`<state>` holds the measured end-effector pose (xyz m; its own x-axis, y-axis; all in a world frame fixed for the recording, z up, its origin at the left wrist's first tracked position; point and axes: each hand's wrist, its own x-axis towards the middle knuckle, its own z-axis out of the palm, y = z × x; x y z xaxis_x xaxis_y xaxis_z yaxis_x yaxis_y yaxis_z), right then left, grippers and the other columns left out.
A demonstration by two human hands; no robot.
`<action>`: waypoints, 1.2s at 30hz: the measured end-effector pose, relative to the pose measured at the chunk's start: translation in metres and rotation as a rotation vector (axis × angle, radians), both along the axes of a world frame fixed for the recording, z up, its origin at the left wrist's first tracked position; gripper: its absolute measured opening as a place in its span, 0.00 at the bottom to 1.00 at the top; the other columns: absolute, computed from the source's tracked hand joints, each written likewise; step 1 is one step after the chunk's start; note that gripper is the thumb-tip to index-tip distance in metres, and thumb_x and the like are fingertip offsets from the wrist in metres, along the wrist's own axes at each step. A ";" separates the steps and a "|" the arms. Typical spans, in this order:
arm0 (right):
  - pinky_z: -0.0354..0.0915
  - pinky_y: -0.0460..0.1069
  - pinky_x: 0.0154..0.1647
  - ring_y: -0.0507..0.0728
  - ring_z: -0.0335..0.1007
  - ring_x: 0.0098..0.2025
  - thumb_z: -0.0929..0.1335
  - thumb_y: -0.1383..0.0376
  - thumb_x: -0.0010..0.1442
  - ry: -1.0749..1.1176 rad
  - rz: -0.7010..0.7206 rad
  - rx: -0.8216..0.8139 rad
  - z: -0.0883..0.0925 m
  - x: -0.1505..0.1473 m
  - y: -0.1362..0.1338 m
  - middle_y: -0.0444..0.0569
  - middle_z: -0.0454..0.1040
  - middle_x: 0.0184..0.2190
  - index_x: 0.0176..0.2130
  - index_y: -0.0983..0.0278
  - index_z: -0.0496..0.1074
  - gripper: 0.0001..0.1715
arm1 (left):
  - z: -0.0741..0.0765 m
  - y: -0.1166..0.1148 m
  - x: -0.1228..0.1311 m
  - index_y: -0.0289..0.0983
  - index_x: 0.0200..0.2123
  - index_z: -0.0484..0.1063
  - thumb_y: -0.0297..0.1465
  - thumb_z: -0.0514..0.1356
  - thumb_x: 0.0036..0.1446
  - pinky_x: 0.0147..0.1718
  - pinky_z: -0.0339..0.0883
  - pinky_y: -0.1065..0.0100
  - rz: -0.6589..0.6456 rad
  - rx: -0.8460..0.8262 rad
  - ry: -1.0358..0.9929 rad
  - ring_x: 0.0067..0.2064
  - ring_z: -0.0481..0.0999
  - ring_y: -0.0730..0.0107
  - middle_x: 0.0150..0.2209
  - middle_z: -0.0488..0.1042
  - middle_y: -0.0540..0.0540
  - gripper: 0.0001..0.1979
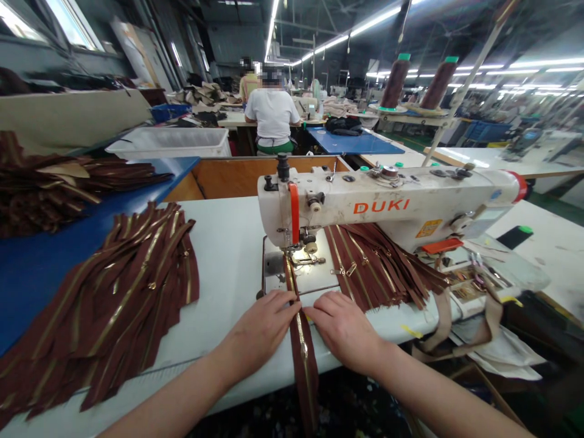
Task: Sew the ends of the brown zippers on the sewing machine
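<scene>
A brown zipper (303,359) with gold teeth runs lengthwise from under the presser foot of the white sewing machine (328,210) down over the table's front edge. My left hand (262,322) pinches its left edge just in front of the metal needle plate (319,277). On the other edge, my right hand (344,328) is closed with thumb and forefinger at the tape. Both hands nearly meet over the zipper. A gold slider shows below them. More brown zippers (374,264) lie fanned out right of the needle, partly behind the machine arm.
A large heap of brown zippers (141,286) covers the table's left side; another bundle (68,182) lies on the blue surface (27,255). Right of the machine sits a tray of small parts (474,283). Thread cones (395,82) stand behind. A person in white (272,112) sits ahead.
</scene>
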<state>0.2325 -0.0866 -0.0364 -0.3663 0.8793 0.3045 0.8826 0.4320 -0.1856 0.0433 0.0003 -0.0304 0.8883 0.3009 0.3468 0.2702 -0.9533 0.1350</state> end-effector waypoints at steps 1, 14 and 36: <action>0.58 0.51 0.40 0.57 0.60 0.40 0.63 0.70 0.64 -0.003 0.013 0.002 0.000 -0.001 0.001 0.48 0.70 0.36 0.47 0.65 0.69 0.11 | -0.001 0.000 0.000 0.32 0.46 0.69 0.21 0.49 0.60 0.45 0.70 0.57 0.000 -0.003 -0.003 0.45 0.70 0.60 0.43 0.72 0.40 0.13; 0.56 0.54 0.44 0.58 0.58 0.39 0.63 0.69 0.63 -0.183 0.093 0.043 0.001 -0.001 0.002 0.48 0.68 0.35 0.43 0.68 0.69 0.08 | -0.004 -0.001 -0.002 0.34 0.47 0.69 0.23 0.48 0.62 0.47 0.69 0.57 0.024 -0.031 -0.012 0.47 0.70 0.60 0.45 0.72 0.40 0.14; 0.56 0.54 0.46 0.58 0.59 0.41 0.63 0.68 0.64 -0.135 0.083 -0.040 0.006 -0.001 0.004 0.49 0.68 0.37 0.45 0.67 0.68 0.10 | 0.000 -0.003 -0.004 0.34 0.49 0.69 0.28 0.46 0.65 0.47 0.66 0.57 0.043 -0.002 0.086 0.48 0.72 0.61 0.49 0.74 0.41 0.15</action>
<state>0.2318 -0.0822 -0.0305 -0.4738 0.8545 0.2132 0.8620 0.4995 -0.0865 0.0397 -0.0024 -0.0306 0.9011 0.3400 0.2691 0.3217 -0.9403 0.1109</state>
